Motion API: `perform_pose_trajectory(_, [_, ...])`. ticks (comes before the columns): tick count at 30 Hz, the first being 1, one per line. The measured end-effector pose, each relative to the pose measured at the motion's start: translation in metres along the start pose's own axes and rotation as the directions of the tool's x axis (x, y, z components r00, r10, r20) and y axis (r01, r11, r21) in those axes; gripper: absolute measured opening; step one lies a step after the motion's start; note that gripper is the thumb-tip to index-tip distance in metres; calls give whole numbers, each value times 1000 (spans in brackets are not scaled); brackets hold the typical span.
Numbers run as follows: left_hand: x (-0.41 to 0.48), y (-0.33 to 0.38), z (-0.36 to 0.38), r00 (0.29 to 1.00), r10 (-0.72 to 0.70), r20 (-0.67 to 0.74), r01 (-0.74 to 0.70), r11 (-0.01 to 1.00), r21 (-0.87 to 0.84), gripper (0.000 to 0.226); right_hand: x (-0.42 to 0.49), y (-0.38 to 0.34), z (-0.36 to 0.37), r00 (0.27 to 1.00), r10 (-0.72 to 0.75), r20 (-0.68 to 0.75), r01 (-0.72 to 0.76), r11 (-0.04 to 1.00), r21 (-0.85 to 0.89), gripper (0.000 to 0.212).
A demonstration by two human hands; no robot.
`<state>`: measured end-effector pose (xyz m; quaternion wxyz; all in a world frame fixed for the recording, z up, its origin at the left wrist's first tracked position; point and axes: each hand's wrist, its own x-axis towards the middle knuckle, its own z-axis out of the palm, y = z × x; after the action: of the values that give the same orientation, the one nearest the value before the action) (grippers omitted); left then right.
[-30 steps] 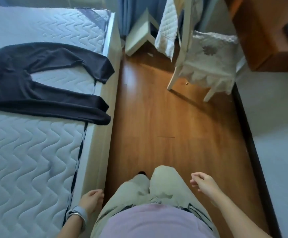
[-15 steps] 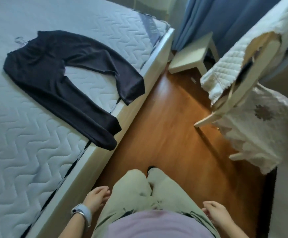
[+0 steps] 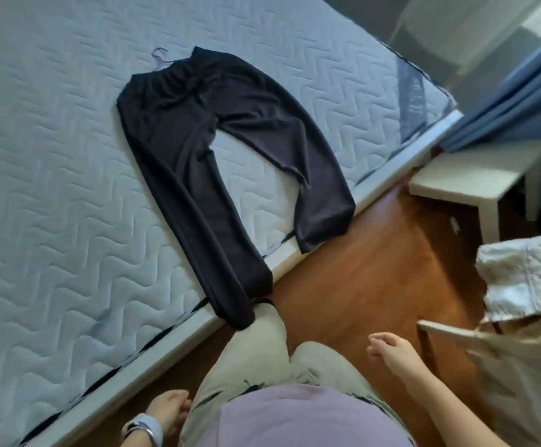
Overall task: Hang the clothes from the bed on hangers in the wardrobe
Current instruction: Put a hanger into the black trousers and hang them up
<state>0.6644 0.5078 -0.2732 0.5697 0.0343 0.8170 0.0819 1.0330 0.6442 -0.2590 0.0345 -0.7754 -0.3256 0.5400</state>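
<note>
Quilted white mattress [image 3: 53, 188] fills the left side, its far end cut off. Soft black trousers [image 3: 178, 124] lie flat on it, both cuffs drooping over the edge. A thin pale hook [image 3: 159, 58] pokes out at the waistband, the rest hidden. Right hand [image 3: 391, 350] hovers empty, fingers loosely curled. Left hand [image 3: 169, 411], low by the hip, hangs slack and empty too.
</note>
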Motion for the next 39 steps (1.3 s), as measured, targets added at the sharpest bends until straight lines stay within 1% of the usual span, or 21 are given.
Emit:
perform_pose_trajectory(2, [7,37,2,1000,-14,1,14,996,-92,25,17,-28,-2,1000,-20,13,20,999,-33,13])
perform_pose_trajectory(3, [6,55,5,1000,-8,10,9,994,-112,29,21,-40,-5,1000,-16,19,17,999,-50,13])
perform_pose_trajectory(5, [5,94,11,999,41,6,-40,991,-129,32,33,-62,-14,1000,-2,19,4,995,-98,12])
perform_pose_trajectory(7, [7,129,18,994,106,-2,-105,981,-161,30,50,-79,-28,1000,12,18,-9,986,-167,14])
perform_pose_trajectory(9, [11,159,25,992,126,-6,-124,971,-205,32,70,-97,-42,999,30,32,-22,976,-219,14])
perform_pose_trajectory(11, [16,182,34,996,86,-27,-90,963,-254,34,95,-123,-56,998,39,58,-21,959,-282,13])
perform_pose_trajectory(14, [17,204,55,998,-2,-69,-18,954,-298,34,134,-169,-75,991,16,131,33,931,-363,14])
perform_pose_trajectory(16, [10,213,75,997,-63,-36,48,944,-326,34,156,-203,-89,986,-8,166,79,901,-426,13])
perform_pose_trajectory(19, [-4,236,93,988,-140,72,157,911,-383,33,187,-261,-105,982,-21,185,111,863,-493,14])
perform_pose_trajectory(21, [0,258,88,984,-167,55,175,892,-417,32,203,-307,-105,979,-41,199,144,832,-536,13])
perform_pose_trajectory(23, [14,290,73,990,-140,-16,118,888,-445,25,219,-357,-92,966,-77,246,204,809,-551,13])
perform_pose_trajectory(25, [38,334,51,994,-48,-97,-1,890,-457,18,240,-409,-64,943,-117,313,281,783,-554,13])
perform_pose_trajectory(26, [55,358,40,990,9,-144,-74,890,-451,18,253,-434,-45,927,-146,347,328,767,-552,14])
perform_pose_trajectory(28, [96,411,15,958,122,-259,-221,890,-398,25,276,-481,0,886,-224,406,432,716,-549,15])
perform_pose_trajectory(30, [140,468,-10,903,213,-373,-343,879,-330,31,300,-529,50,835,-323,445,539,639,-549,23])
perform_pose_trajectory(33, [210,550,-47,777,336,-532,-505,838,-209,35,336,-602,127,729,-486,482,684,515,-517,18])
perform_pose_trajectory(35, [256,601,-71,685,459,-566,-594,801,-71,39,355,-652,173,679,-541,496,734,471,-489,23])
perform_pose_trajectory(36, [278,625,-82,654,509,-560,-607,795,14,42,364,-675,195,647,-570,506,760,430,-487,25])
perform_pose_trajectory(37, [301,645,-92,636,540,-551,-586,803,109,44,372,-697,215,612,-601,513,784,380,-491,26])
perform_pose_trajectory(38, [324,661,-101,635,552,-540,-538,818,204,47,380,-718,235,576,-636,514,805,334,-490,27])
perform_pose_trajectory(39, [347,673,-107,653,541,-530,-474,838,271,49,387,-740,253,542,-674,502,823,305,-479,28])
